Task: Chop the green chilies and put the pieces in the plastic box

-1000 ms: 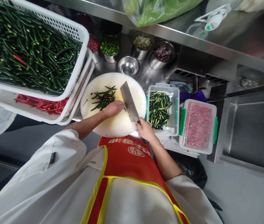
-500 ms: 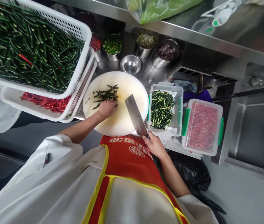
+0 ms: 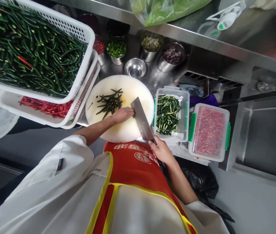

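A round white cutting board [image 3: 125, 130] lies in front of me with a small heap of green chilies [image 3: 108, 102] on its far left part. My left hand [image 3: 122, 114] is curled over a green chili next to the blade, holding it on the board. My right hand [image 3: 161, 151] grips the handle of a cleaver [image 3: 141, 118], whose blade stands on the board just right of my left fingers. A clear tub of split green chilies [image 3: 168, 113] sits right of the board.
Stacked white baskets hold green chilies [image 3: 31, 48] above and red chilies [image 3: 45, 109] below, at the left. Steel bowls [image 3: 134, 67] of chopped ingredients stand behind the board. A tub of minced red stuff [image 3: 209, 131] and a steel sink [image 3: 264, 143] lie to the right.
My left hand went to the chili heap and came back to the board's middle. The cleaver was drawn back toward me, then returned beside my left fingers.
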Available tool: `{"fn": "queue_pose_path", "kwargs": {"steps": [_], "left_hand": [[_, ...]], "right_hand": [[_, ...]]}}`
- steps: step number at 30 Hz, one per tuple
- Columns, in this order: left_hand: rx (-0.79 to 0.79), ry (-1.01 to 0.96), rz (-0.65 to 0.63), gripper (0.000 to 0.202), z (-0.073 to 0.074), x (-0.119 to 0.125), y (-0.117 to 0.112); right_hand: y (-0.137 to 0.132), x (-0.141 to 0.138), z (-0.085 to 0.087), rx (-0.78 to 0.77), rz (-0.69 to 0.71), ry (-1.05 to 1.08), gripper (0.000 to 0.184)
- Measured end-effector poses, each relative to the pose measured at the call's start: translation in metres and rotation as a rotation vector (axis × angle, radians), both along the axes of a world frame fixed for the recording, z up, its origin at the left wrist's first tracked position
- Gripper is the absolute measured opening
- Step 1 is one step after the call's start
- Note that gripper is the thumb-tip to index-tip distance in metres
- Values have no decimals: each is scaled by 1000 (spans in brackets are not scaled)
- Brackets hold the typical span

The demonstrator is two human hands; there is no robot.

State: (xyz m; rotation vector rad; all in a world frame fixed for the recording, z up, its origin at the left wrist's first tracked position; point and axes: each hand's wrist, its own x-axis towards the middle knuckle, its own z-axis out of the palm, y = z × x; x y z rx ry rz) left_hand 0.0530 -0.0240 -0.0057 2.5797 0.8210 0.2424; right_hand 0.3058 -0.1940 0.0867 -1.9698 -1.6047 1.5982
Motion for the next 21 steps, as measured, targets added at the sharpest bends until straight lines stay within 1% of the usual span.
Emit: {"fn": "queue_pose_path", "kwargs": {"steps": [4, 7, 9, 12, 14, 17, 19, 21], "left_hand": [[-3, -85, -46, 38, -7, -5, 6], [5, -107, -61, 38, -9, -7, 7], [14, -115, -58, 37, -10, -7, 7], [12, -127, -45, 36, -13, -6, 6], [10, -130, -32, 37, -16, -5, 6], [8, -132, -35, 37, -19, -2, 7], [-3, -140, -44, 36, -18, -2, 7], [-17, -157, -3, 34, -13, -5, 6]], "right_hand": [[1, 6, 7, -70, -27, 76, 20], [2, 9, 10, -105, -32, 84, 17], [2, 12, 13, -103, -3, 60, 17], [4, 12, 16, -58, 74, -2, 20], [10, 2, 12, -30, 94, -43, 21], [28, -21, -6, 20, 50, -88, 20], [42, -32, -18, 55, -1, -55, 18], [52, -34, -24, 50, -58, 19, 16]]}}
